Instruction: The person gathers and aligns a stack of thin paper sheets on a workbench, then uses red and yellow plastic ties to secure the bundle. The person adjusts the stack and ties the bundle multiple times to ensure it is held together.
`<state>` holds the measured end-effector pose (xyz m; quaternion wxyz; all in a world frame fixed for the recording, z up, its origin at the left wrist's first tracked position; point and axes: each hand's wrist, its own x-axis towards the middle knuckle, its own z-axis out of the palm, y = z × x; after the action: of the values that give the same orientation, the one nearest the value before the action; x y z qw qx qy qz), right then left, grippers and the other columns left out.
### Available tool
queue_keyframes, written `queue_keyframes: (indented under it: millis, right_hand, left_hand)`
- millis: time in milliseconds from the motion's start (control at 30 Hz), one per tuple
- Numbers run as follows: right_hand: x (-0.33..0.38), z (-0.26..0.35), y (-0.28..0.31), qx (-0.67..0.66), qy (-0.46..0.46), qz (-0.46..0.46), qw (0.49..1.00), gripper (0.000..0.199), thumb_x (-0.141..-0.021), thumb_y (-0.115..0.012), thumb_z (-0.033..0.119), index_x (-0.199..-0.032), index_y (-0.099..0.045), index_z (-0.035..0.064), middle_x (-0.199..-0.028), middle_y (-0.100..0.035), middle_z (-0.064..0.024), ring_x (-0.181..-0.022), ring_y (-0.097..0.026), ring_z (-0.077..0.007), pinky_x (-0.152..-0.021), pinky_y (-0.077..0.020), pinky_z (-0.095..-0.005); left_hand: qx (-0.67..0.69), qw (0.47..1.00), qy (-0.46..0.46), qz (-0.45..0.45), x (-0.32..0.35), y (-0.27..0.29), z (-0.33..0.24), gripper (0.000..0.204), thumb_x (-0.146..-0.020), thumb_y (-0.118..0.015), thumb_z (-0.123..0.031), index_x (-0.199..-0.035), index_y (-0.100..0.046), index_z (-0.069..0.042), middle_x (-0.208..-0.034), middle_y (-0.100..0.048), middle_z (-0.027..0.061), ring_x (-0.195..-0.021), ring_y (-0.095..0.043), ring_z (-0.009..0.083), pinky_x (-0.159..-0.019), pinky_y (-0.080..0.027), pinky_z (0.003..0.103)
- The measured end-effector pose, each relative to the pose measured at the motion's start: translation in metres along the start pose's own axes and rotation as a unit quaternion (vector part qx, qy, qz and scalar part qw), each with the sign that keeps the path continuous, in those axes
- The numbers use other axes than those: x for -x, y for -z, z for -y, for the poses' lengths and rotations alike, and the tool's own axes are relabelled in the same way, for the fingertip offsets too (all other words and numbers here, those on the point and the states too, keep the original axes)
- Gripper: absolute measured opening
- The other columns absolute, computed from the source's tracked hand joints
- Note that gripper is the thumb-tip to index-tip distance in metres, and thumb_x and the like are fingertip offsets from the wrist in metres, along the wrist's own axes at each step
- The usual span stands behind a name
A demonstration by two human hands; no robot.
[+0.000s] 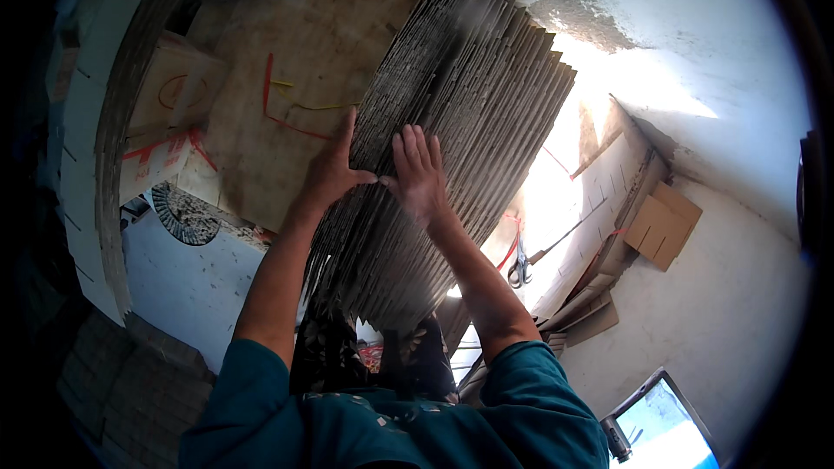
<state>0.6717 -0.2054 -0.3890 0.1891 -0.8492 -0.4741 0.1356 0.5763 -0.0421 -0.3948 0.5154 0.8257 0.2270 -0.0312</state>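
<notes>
A large stack of grey-brown corrugated cardboard sheets [495, 104] lies in front of me, its many edges facing up. My left hand [334, 163] is at the left side of the stack, fingers stretched upward and thumb pointing right across the edges. Flat on the middle of the edges rests my right hand [419, 175], fingers extended and its thumb close to the left thumb. Neither hand is wrapped round anything. The near end of the stack reaches down to my patterned dark trousers [326, 352].
Red strapping [268, 87] and a yellow strip [326, 107] lie on the brown board [243, 61] at left. Cardboard boxes [174, 87] stand further left. Scissors [519, 273] are right of the stack, near slotted white sheets [599, 195] and cardboard pieces [665, 224] by the wall.
</notes>
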Motion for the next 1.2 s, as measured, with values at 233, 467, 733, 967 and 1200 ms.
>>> queue_keyframes:
  millis: [233, 467, 733, 967, 1200]
  right_hand:
    - [0.0, -0.004, -0.014, 0.011, 0.023, -0.025, 0.999, 0.073, -0.076, -0.065, 0.032, -0.134, -0.037, -0.0035, -0.143, -0.032, -0.0184, -0.136, -0.024, -0.0313, -0.112, -0.0168, -0.049]
    - [0.002, -0.005, -0.012, 0.033, 0.011, -0.01, 0.999, 0.07, -0.077, -0.066, 0.029, -0.134, -0.038, -0.0012, -0.143, -0.032, -0.0191, -0.136, -0.025, -0.0322, -0.111, -0.0185, -0.049]
    - [-0.001, -0.006, -0.012, 0.007, 0.028, -0.017, 0.999, 0.071, -0.076, -0.067, 0.028, -0.133, -0.038, -0.0025, -0.142, -0.032, -0.0199, -0.135, -0.027, -0.0331, -0.112, -0.0189, -0.0475]
    - [-0.003, -0.007, -0.016, 0.004, 0.037, -0.033, 0.999, 0.069, -0.077, -0.067, 0.027, -0.132, -0.039, -0.0038, -0.142, -0.033, -0.0203, -0.134, -0.028, -0.0335, -0.111, -0.0192, -0.0479]
    - [-0.005, -0.004, -0.013, -0.011, 0.031, -0.03, 0.999, 0.067, -0.077, -0.065, 0.025, -0.131, -0.039, -0.0044, -0.142, -0.033, -0.0198, -0.135, -0.027, -0.0334, -0.111, -0.0204, -0.0474]
  left_hand:
    - [-0.004, 1.0, 0.002, -0.002, -0.001, 0.002, 0.003, 0.111, -0.058, -0.081, -0.01, -0.145, -0.012, -0.007, -0.148, -0.023, 0.0164, -0.136, -0.027, 0.0289, -0.108, -0.03, 0.036]
    - [0.02, 1.0, -0.008, 0.009, -0.002, 0.006, 0.013, 0.113, -0.058, -0.08, -0.008, -0.146, -0.009, -0.008, -0.148, -0.024, 0.0174, -0.137, -0.025, 0.028, -0.108, -0.028, 0.036]
    - [-0.087, 0.993, 0.073, -0.04, -0.009, -0.003, -0.004, 0.1, -0.062, -0.068, -0.006, -0.144, -0.01, -0.003, -0.14, -0.032, 0.0245, -0.126, -0.038, 0.0385, -0.097, -0.041, 0.041]
    - [-0.11, 0.989, -0.017, -0.101, -0.01, -0.01, -0.008, 0.093, -0.062, -0.067, -0.004, -0.141, -0.019, -0.001, -0.133, -0.04, 0.0254, -0.119, -0.044, 0.0405, -0.093, -0.043, 0.043]
    - [-0.08, 0.996, -0.027, -0.029, -0.008, -0.011, -0.001, 0.1, -0.062, -0.073, -0.009, -0.142, -0.014, 0.001, -0.14, -0.031, 0.0264, -0.129, -0.032, 0.0388, -0.103, -0.035, 0.042]
